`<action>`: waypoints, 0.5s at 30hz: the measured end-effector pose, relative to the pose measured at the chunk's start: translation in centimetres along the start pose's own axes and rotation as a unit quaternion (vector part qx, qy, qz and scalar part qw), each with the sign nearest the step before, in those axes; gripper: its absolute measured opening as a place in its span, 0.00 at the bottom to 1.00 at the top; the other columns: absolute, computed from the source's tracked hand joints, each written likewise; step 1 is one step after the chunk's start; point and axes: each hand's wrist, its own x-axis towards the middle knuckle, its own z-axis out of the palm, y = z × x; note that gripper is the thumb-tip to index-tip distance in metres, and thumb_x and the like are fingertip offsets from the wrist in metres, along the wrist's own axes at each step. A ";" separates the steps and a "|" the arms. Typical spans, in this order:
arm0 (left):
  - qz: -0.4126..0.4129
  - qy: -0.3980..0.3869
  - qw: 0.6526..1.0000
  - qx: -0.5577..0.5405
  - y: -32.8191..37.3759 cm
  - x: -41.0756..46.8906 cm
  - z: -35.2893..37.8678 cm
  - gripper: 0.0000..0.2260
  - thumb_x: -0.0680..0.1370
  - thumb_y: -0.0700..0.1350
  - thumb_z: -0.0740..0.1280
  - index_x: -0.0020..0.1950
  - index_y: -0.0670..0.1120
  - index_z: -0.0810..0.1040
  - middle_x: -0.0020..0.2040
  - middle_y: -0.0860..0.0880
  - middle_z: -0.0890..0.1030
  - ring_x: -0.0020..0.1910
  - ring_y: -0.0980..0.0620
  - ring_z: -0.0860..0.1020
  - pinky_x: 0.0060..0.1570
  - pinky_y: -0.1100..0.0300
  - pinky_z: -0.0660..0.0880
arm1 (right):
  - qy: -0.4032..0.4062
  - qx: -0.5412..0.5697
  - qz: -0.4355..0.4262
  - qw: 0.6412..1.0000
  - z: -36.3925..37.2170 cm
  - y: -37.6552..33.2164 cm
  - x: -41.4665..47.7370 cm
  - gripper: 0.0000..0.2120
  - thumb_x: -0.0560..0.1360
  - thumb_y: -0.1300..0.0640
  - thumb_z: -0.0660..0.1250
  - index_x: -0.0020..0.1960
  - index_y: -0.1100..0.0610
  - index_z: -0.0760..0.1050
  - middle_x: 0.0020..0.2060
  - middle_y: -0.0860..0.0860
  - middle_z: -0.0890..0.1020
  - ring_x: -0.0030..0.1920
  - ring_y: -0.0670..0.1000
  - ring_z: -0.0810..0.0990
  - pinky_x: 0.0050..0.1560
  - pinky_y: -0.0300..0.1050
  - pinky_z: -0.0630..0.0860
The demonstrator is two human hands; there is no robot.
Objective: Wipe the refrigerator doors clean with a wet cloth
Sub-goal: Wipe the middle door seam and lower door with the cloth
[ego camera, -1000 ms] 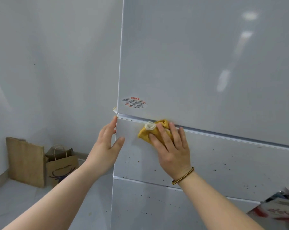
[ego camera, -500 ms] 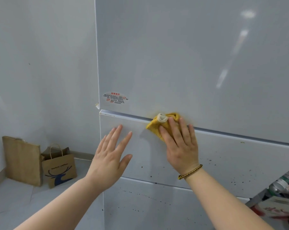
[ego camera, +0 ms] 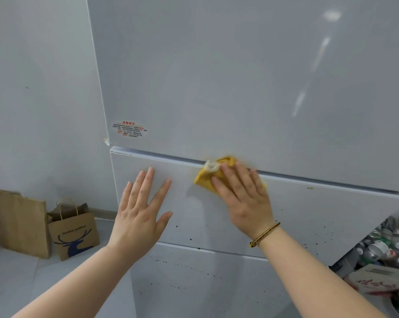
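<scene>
Currently right hand [ego camera: 246, 203], fingers flat, presses the crumpled yellow cloth [ego camera: 205, 180] at the top seam [ego camera: 161, 157] of the glossy white refrigerator door [ego camera: 308, 214]; left hand [ego camera: 141, 214] splayed, empty, seemingly bracing; cloth may snag there, missing dark specks [ego camera: 190, 239] below.

The right hand [ego camera: 245, 203] hides most of the yellow cloth [ego camera: 203, 180]; the sticker [ego camera: 129, 129] print is illegible.

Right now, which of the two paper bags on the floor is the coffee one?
Look left of the refrigerator, to the floor by the wall. The coffee bag is the right-hand of two brown paper bags there. Unlike the plain bag beside it, it carries a dark blue deer print and lettering.
</scene>
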 end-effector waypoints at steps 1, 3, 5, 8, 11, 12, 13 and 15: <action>0.023 0.003 1.000 0.005 0.4 0.0 0.2 0.25 0.79 0.59 0.40 0.73 0.49 0.56 0.74 0.42 0.52 0.74 0.55 0.37 0.71 0.57 0.40 | 0.010 0.000 0.035 0.999 -0.1 0.1 -0.1 0.19 0.79 0.65 0.46 0.65 0.54 0.66 0.76 0.51 0.47 0.75 0.52 0.47 0.75 0.49 0.47; 0.052 0.007 0.999 0.015 1.3 0.2 0.9 0.24 0.79 0.58 0.40 0.74 0.53 0.50 0.74 0.42 0.52 0.74 0.54 0.37 0.70 0.55 0.42 | 0.007 0.004 0.044 0.999 0.1 -0.4 -1.5 0.20 0.78 0.65 0.45 0.67 0.55 0.64 0.75 0.51 0.46 0.75 0.53 0.47 0.75 0.49 0.47; 0.056 0.012 0.998 0.025 1.7 0.3 1.7 0.25 0.79 0.59 0.40 0.75 0.53 0.44 0.74 0.42 0.51 0.74 0.53 0.37 0.70 0.54 0.42 | -0.027 0.009 -0.014 0.999 0.6 -1.1 -3.8 0.23 0.79 0.64 0.45 0.73 0.55 0.56 0.75 0.53 0.45 0.75 0.54 0.46 0.75 0.49 0.46; 0.061 0.021 0.996 0.055 1.5 0.1 2.5 0.26 0.79 0.59 0.38 0.75 0.52 0.42 0.76 0.48 0.38 0.74 0.52 0.37 0.70 0.53 0.42 | -0.089 -0.002 -0.143 0.986 0.9 -1.2 -6.8 0.22 0.79 0.64 0.44 0.72 0.55 0.55 0.75 0.55 0.46 0.75 0.54 0.44 0.75 0.49 0.45; 0.053 0.028 0.996 0.067 1.7 0.2 2.3 0.26 0.78 0.60 0.37 0.75 0.52 0.43 0.76 0.45 0.42 0.74 0.52 0.36 0.71 0.53 0.40 | -0.098 -0.014 -0.171 0.980 0.5 -0.2 -6.6 0.19 0.79 0.64 0.46 0.68 0.54 0.62 0.73 0.55 0.52 0.75 0.54 0.44 0.75 0.48 0.46; 0.046 0.030 0.997 0.062 2.1 0.3 2.1 0.26 0.78 0.60 0.38 0.75 0.52 0.44 0.75 0.42 0.48 0.74 0.52 0.36 0.71 0.54 0.39 | -0.086 -0.015 -0.148 0.985 0.2 0.3 -6.0 0.19 0.79 0.63 0.46 0.67 0.53 0.63 0.74 0.55 0.52 0.75 0.53 0.45 0.75 0.48 0.46; 0.041 0.033 0.997 0.055 2.6 0.3 1.9 0.26 0.79 0.59 0.38 0.75 0.52 0.44 0.73 0.40 0.53 0.74 0.52 0.36 0.71 0.54 0.38 | -0.067 -0.016 -0.111 0.991 -0.3 0.9 -5.4 0.19 0.80 0.63 0.46 0.66 0.53 0.64 0.74 0.54 0.51 0.75 0.53 0.46 0.75 0.48 0.47; 0.060 0.041 0.996 0.049 3.8 0.5 1.9 0.25 0.79 0.58 0.38 0.75 0.52 0.43 0.74 0.41 0.52 0.74 0.52 0.37 0.72 0.54 0.38 | -0.030 -0.015 -0.024 0.999 -0.9 2.1 -4.6 0.19 0.79 0.64 0.46 0.66 0.53 0.65 0.75 0.52 0.48 0.75 0.52 0.48 0.75 0.48 0.47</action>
